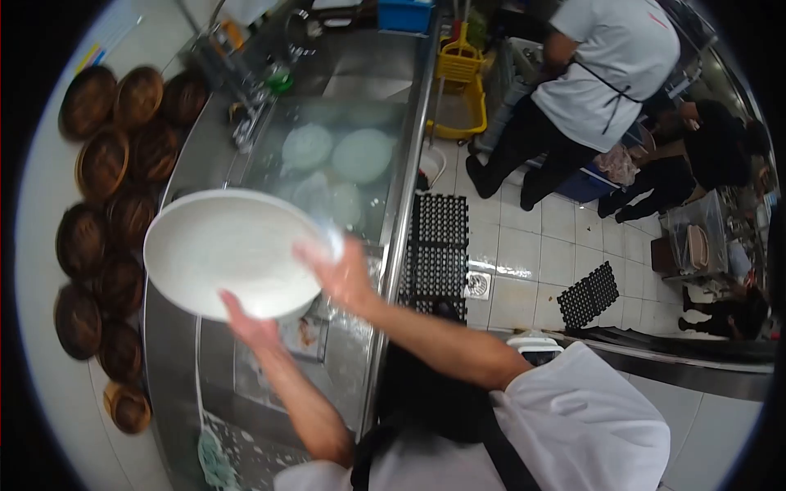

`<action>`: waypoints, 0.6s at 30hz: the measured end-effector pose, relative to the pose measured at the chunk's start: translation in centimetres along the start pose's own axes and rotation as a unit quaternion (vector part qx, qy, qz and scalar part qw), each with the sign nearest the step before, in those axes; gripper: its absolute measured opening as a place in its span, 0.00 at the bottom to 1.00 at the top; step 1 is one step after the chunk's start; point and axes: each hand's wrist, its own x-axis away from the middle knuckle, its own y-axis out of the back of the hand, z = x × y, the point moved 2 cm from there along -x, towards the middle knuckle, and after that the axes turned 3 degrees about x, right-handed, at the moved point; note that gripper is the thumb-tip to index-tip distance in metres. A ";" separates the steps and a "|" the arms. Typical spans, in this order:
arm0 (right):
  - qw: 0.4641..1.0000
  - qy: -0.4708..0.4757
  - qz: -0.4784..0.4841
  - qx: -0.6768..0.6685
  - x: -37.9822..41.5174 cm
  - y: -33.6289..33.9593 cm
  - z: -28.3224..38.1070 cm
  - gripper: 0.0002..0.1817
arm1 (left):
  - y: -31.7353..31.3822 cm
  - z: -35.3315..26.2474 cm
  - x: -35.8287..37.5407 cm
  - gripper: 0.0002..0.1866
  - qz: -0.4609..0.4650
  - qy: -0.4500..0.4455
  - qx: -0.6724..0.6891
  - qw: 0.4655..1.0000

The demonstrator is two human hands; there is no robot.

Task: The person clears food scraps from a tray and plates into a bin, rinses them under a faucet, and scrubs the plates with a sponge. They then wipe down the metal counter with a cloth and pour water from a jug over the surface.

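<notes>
White bowl (225, 252), steel counter (173, 368), tiled floor (524, 245)

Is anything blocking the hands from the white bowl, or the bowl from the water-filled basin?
Nothing visible: the left hand and right hand hold the white bowl, and no object shows between it and the water-filled basin. Round white pieces lie in the basin, though.

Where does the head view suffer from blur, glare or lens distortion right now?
In the head view, blur softens the right hand and left hand at the white bowl; also in the head view, glare brightens patches of floor tiles; the head view's wide lens bends straight lines near the edges and leaves dark corners.
</notes>
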 end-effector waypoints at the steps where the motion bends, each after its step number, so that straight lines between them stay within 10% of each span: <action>1: 0.999 -0.021 0.011 -0.033 0.9 -0.3 -3.2 0.25 | 0.9 3.6 1.2 0.32 -0.024 -0.020 0.000 1.000; 6: 0.960 0.073 0.128 0.239 -2.3 4.7 -0.5 0.22 | 4.8 2.6 0.2 0.35 0.072 0.157 -0.006 0.985; 11: 0.990 0.021 -0.106 0.091 -1.8 5.0 -0.9 0.23 | -2.7 6.3 0.9 0.41 0.019 0.109 -0.091 0.990; 15: 0.986 -0.006 0.098 0.131 -0.2 11.0 0.3 0.23 | -3.0 13.6 4.0 0.32 0.123 0.121 -0.069 0.983; 18: 0.974 0.090 0.048 0.200 -0.9 12.5 3.0 0.22 | -6.0 15.2 3.8 0.32 0.152 0.128 -0.119 0.973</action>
